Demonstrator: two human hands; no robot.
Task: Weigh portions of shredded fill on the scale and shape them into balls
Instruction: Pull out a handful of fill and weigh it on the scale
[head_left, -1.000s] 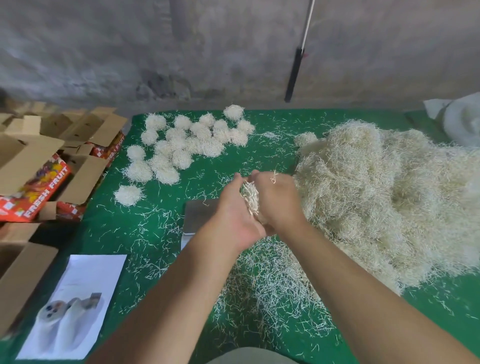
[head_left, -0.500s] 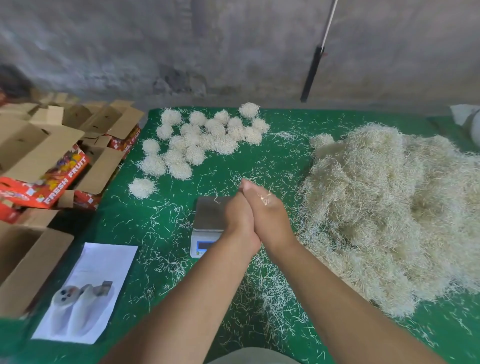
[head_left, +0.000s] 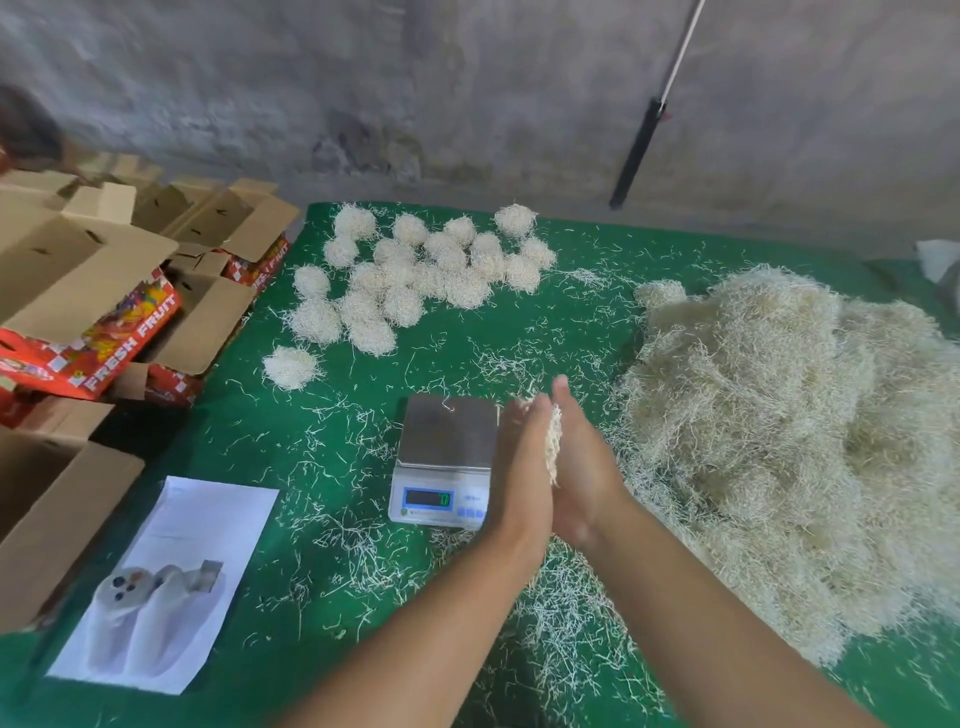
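My left hand (head_left: 519, 467) and my right hand (head_left: 584, 467) are pressed palm to palm with straight fingers, just right of the scale. A small portion of pale shredded fill (head_left: 555, 447) is squeezed between the palms, and strands stick out at the fingertips. The white digital scale (head_left: 447, 431) has a bare steel platter and its display reads 0. A large heap of loose shredded fill (head_left: 779, 441) lies to the right of my hands. Several finished fill balls (head_left: 415, 275) sit grouped at the far left of the green table (head_left: 291, 519).
Open cardboard boxes (head_left: 78, 291) with red "FRESH FRUIT" print crowd the table's left edge. A printed sheet (head_left: 166, 582) lies at the front left. Loose strands litter the cloth around the scale. A black-handled pole (head_left: 644, 145) leans on the grey wall behind.
My hands went from cupping the portion to pressing it flat between the palms. They now sit beside the scale's right edge, with the right fingertips ahead of the left.
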